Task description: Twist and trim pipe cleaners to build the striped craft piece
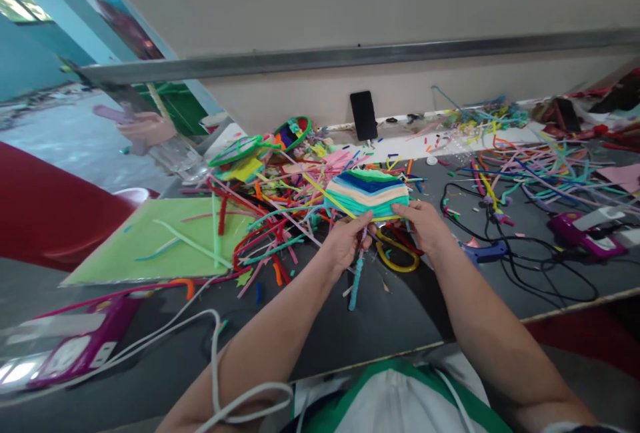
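My left hand [346, 241] and my right hand [421, 221] hold a round disc [367, 194] between them, above the table. Wavy stripes of fuzzy pipe cleaner cover the disc in green, dark blue, light blue, cream and turquoise. Both thumbs press on its near edge, and the other fingers are mostly hidden beneath it. Below my left hand hangs a twisted blue and lavender pipe-cleaner stem [356, 283]; whether it joins the disc I cannot tell. A yellow loop [400, 261], perhaps a scissor handle, lies under the hands.
Loose pipe cleaners [280, 219] are heaped left of the disc, with more [540, 169] at right. A blue glue gun [484, 253] lies among black cables. A phone [363, 116] leans on the back panel. Purple power strips [585, 236] and a green sheet [125, 246] flank the work.
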A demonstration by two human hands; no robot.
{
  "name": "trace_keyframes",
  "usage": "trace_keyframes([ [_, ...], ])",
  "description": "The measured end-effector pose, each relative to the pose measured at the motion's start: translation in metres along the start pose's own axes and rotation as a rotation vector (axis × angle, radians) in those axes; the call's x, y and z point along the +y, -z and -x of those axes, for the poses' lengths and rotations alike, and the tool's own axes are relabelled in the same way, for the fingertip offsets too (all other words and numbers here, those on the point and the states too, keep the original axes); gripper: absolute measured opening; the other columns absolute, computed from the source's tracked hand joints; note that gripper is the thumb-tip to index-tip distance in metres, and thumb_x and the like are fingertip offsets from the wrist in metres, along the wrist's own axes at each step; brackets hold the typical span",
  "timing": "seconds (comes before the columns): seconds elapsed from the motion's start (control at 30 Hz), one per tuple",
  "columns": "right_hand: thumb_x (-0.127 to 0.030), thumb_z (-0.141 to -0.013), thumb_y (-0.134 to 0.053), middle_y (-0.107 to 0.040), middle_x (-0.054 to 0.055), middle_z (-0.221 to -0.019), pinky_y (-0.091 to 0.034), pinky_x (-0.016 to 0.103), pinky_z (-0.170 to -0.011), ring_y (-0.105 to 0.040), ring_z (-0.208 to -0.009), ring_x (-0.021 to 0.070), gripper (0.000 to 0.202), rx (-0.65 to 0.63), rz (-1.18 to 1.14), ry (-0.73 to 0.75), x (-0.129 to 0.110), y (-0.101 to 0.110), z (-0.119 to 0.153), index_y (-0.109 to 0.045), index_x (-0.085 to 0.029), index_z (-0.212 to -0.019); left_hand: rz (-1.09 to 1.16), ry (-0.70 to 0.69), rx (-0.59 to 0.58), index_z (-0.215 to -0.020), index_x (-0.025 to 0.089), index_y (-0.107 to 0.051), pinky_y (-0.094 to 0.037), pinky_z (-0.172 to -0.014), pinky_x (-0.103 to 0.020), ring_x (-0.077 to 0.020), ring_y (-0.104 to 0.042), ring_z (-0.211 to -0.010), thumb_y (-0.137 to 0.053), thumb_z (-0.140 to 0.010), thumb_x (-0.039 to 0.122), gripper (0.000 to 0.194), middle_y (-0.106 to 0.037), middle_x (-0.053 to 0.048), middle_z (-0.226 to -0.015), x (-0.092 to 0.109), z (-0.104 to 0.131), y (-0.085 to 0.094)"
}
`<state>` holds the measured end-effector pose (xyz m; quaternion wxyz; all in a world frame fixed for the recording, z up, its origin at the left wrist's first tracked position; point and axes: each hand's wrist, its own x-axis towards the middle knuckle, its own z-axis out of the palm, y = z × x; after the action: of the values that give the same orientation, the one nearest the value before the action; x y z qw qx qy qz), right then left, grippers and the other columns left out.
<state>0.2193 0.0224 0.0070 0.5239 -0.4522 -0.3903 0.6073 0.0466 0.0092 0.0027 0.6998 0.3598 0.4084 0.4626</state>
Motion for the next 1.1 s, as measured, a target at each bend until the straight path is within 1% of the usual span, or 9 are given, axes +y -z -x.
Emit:
trace_keyframes([
  [0.13,-0.040,-0.053,-0.082,-0.067,0.001,-0.059,-0.045,0.025,-0.054,-0.056,-0.051,0.0118,0.030,-0.054,0.034,0.007,0.000,0.004,0.000,-0.071,-0.015,-0.067,-0.010,0.021,0.026,-0.072,0.012,-0.060,-0.028,-0.031,-0.021,-0.0063,-0.045,-0.032,-0.074,-0.066,0.036,0.028,-0.061,0.000,-0.058,0.000,0.000,-0.001],
  [0.23,-0.043,-0.057,-0.080,-0.070,0.002,-0.067,-0.047,0.025,-0.056,-0.059,-0.055,0.0124,0.033,-0.116,0.037,-0.011,-0.003,0.007,0.001,-0.071,-0.016,-0.075,-0.003,-0.004,0.045,-0.072,0.012,-0.059,-0.026,-0.031,-0.020,-0.0060,-0.043,-0.032,-0.074,-0.066,0.033,0.027,-0.060,0.000,-0.057,0.004,-0.001,0.001],
  [0.33,-0.049,-0.062,-0.076,-0.071,0.001,-0.077,-0.049,0.027,-0.062,-0.063,-0.064,0.0143,0.036,-0.095,-0.040,-0.029,-0.005,0.009,0.002,-0.070,-0.020,-0.080,0.014,-0.035,0.067,-0.072,0.012,-0.059,-0.027,-0.031,-0.019,-0.0053,-0.043,-0.032,-0.075,-0.064,0.032,0.027,-0.060,0.000,-0.056,0.011,-0.001,0.005],
  [0.47,-0.050,-0.062,-0.076,-0.066,-0.001,-0.068,-0.049,0.027,-0.065,-0.065,-0.070,0.0163,0.035,-0.094,-0.059,-0.033,-0.005,0.009,0.001,-0.068,-0.019,-0.076,0.036,-0.052,0.075,-0.072,0.012,-0.059,-0.027,-0.032,-0.018,-0.0043,-0.043,-0.033,-0.076,-0.064,0.032,0.027,-0.060,0.000,-0.057,0.018,-0.002,0.009],
  [0.63,-0.048,-0.061,-0.077,-0.066,0.001,-0.064,-0.046,0.025,-0.058,-0.060,-0.062,0.0153,0.032,-0.132,0.063,0.005,-0.006,0.009,0.004,-0.069,-0.019,-0.073,0.016,-0.072,0.046,-0.072,0.012,-0.060,-0.024,-0.031,-0.019,-0.0040,-0.042,-0.033,-0.075,-0.065,0.033,0.027,-0.061,-0.001,-0.058,0.016,-0.003,0.012],
  [0.7,-0.048,-0.060,-0.077,-0.066,0.001,-0.063,-0.044,0.025,-0.054,-0.057,-0.057,0.0140,0.032,-0.121,0.116,0.028,-0.007,0.008,0.006,-0.069,-0.018,-0.070,0.002,-0.068,0.043,-0.070,0.012,-0.060,-0.023,-0.030,-0.019,-0.0042,-0.042,-0.033,-0.075,-0.065,0.034,0.027,-0.061,-0.001,-0.058,0.015,-0.004,0.013],
  [0.8,-0.049,-0.061,-0.075,-0.060,-0.002,-0.053,-0.037,0.023,-0.046,-0.048,-0.047,0.0103,0.033,-0.100,0.184,0.070,-0.008,0.006,0.008,-0.067,-0.018,-0.063,-0.024,-0.053,0.034,-0.069,0.011,-0.061,-0.023,-0.030,-0.019,-0.0048,-0.044,-0.033,-0.074,-0.066,0.035,0.028,-0.061,-0.002,-0.059,0.015,-0.004,0.014],
  [0.9,-0.049,-0.062,-0.074,-0.057,-0.003,-0.050,-0.032,0.022,-0.043,-0.042,-0.043,0.0082,0.033,-0.077,0.178,0.111,-0.009,0.002,0.010,-0.064,-0.018,-0.060,-0.029,-0.037,0.013,-0.071,0.011,-0.062,-0.025,-0.031,-0.019,-0.0051,-0.044,-0.034,-0.074,-0.067,0.035,0.027,-0.061,-0.002,-0.060,0.016,-0.004,0.016],
  [1.1,-0.048,-0.064,-0.074,-0.062,-0.002,-0.058,-0.035,0.023,-0.048,-0.047,-0.050,0.0100,0.031,-0.210,0.222,0.053,-0.015,0.005,0.014,-0.068,-0.017,-0.067,-0.075,-0.021,-0.034,-0.077,0.012,-0.061,-0.027,-0.030,-0.019,-0.0052,-0.043,-0.032,-0.075,-0.066,0.035,0.028,-0.060,-0.001,-0.057,0.024,-0.002,0.019],
])
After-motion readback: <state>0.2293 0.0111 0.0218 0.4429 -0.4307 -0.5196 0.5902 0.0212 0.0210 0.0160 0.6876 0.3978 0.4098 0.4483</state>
